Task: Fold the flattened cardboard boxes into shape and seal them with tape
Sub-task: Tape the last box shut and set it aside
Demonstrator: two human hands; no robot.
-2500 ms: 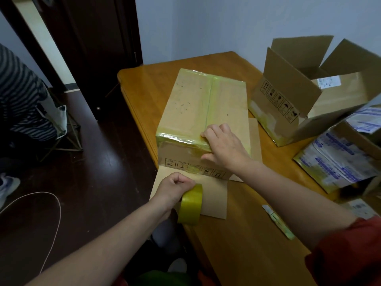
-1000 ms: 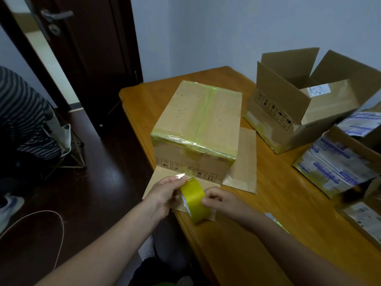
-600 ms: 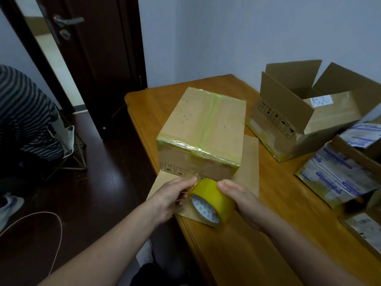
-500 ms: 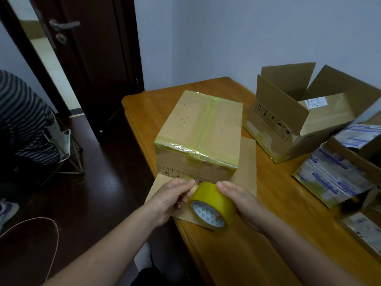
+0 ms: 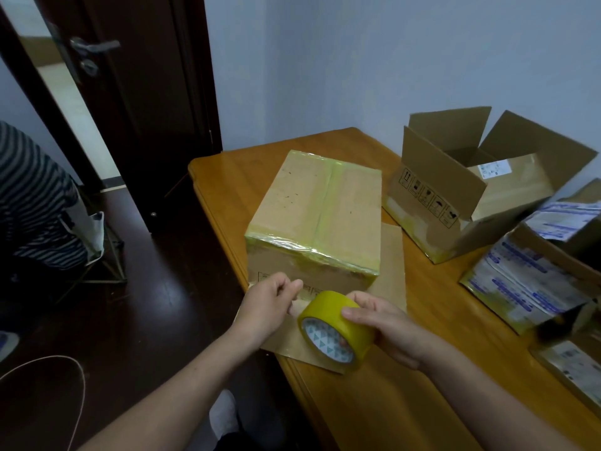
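The grip of the right hand (image 5: pixel 388 328) is clamped on the yellow tape roll (image 5: pixel 336 332), fingers curled over its top, and holds it tilted over the near end of a flat cardboard sheet (image 5: pixel 390 255) on the counter (image 5: pixel 354 415). The left hand (image 5: pixel 270 304) has its grip drawn together beside the roll, thumb against forefinger; whether it pinches the tape's end cannot be told. Just beyond the hands, the taped-shut box (image 5: pixel 318 213) stands on the sheet, with an open box (image 5: pixel 471 196) to its right.
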